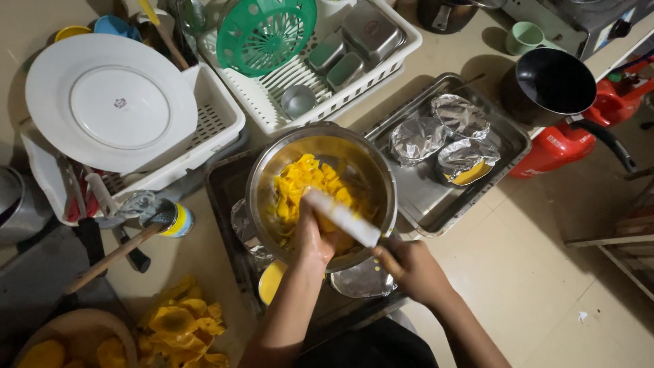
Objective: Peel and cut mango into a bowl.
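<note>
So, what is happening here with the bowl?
A person bends over a steel bowl of yellow fruit pieces on the floor. The left hand is inside the bowl, holding a white pestle over the fruit. The right hand grips the bowl's rim. Beside it a tray holds foil-covered cups.

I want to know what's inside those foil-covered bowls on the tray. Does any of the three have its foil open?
Yes: the foil-covered bowl nearest the person, at the metal tray's right. Its foil gapes at the front edge, showing yellow inside; the other two are fully covered.
</note>
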